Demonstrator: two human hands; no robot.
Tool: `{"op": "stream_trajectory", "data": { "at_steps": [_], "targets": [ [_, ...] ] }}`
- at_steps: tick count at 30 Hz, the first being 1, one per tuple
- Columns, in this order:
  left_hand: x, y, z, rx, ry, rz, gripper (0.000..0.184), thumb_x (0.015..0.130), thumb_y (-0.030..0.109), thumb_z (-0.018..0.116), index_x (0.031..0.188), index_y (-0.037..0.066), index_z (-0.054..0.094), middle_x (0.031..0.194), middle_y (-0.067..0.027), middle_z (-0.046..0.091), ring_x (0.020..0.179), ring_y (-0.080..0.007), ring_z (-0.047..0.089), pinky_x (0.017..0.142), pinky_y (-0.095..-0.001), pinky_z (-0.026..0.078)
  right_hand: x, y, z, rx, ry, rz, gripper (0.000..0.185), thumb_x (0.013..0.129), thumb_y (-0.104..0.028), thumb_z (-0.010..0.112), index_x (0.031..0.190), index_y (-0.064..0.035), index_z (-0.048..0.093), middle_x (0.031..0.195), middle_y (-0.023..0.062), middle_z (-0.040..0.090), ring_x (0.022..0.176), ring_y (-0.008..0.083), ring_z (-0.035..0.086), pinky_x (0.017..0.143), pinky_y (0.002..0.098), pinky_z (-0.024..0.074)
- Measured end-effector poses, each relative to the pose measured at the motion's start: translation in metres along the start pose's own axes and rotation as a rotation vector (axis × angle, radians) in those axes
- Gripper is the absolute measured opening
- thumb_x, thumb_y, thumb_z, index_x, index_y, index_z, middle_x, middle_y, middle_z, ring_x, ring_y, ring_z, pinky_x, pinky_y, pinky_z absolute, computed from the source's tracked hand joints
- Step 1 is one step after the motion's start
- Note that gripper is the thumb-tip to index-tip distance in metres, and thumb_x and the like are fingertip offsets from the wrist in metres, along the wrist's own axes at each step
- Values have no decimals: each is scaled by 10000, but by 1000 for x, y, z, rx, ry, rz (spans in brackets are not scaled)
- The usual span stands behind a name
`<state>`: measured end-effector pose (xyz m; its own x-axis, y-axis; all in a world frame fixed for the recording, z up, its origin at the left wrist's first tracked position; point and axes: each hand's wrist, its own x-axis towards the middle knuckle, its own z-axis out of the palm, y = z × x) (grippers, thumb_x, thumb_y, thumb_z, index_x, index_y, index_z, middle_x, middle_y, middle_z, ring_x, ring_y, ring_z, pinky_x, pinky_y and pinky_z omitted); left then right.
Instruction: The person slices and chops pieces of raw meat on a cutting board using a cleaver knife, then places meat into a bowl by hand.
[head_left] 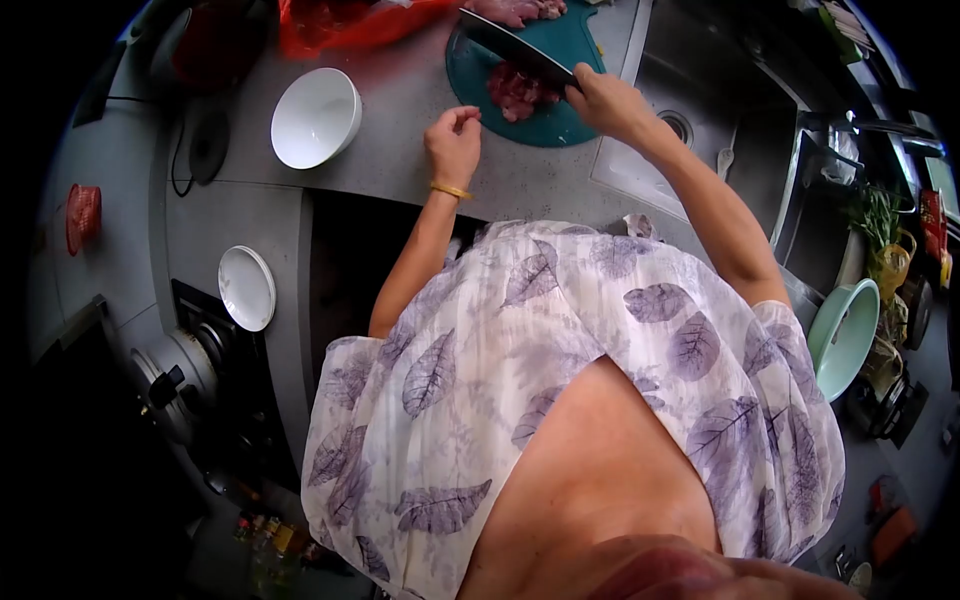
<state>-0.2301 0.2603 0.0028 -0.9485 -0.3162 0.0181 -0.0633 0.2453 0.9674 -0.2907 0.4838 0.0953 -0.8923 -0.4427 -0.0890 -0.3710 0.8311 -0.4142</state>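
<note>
Meat (516, 92) lies in two piles on one green board (560, 132), the nearer pile between the two hands, which are apart. From the left come one small stack of plates (245, 288), one white bowl (313, 115) and one red bag (345, 25). Next, the left hand (453, 148) is near the board's edge, fingers curled; whether they pinch anything I cannot tell. One knife (515, 49) slants at the nearer pile, its handle clamped in the right hand (608, 101). One sink (715, 85) and one basin (846, 335) are farther right.
</note>
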Motion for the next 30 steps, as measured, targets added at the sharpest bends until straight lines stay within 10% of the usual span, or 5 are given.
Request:
{"op": "stream_trajectory", "data": {
  "at_steps": [30],
  "targets": [
    [-16,0,7,39,-6,-42,141,758,66,595,858,-11,658,723,-88,657,660,-159,618,645,-275,487,-15,-10,-12,-37,44,-25,253,870,-241,488,894,4,429,732,246,609,696,435,592,639,508,474]
  ]
}}
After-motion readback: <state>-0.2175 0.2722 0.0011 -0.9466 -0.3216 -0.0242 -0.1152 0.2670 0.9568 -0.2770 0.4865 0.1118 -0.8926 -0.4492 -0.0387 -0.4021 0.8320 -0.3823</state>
